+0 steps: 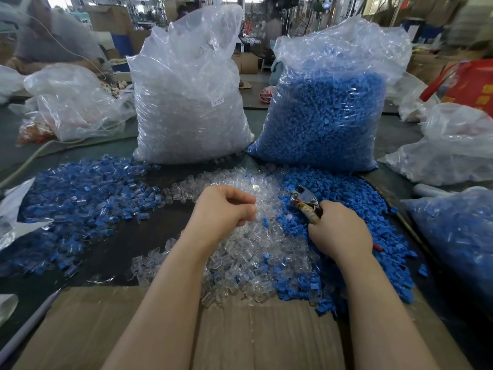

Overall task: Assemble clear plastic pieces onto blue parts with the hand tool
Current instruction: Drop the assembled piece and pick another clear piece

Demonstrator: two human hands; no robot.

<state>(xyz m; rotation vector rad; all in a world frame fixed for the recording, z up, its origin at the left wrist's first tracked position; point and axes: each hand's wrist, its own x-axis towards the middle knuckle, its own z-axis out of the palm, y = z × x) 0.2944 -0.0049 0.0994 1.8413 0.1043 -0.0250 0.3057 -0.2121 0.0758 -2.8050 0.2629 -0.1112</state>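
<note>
Clear plastic pieces (pixel 248 252) lie heaped mid-table between the person's forearms, with loose blue parts (pixel 346 209) piled just to their right and a spread of assembled blue-and-clear pieces (pixel 80 198) to the left. The left hand (pixel 224 209) hovers over the clear heap, fingers curled inward; whether they pinch a piece cannot be told; the right hand (pixel 338 231) grips the handles of the hand tool (pixel 306 201), its metal head resting on the blue parts. Behind stand a bag of clear pieces (pixel 186 102) and a bag of blue parts (pixel 328 110).

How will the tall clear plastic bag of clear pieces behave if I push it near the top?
The tall clear plastic bag of clear pieces probably crumples at its thin, loose top. It looks bulky, so likely heavy and sluggish. Its wide base probably resists tipping.
</note>
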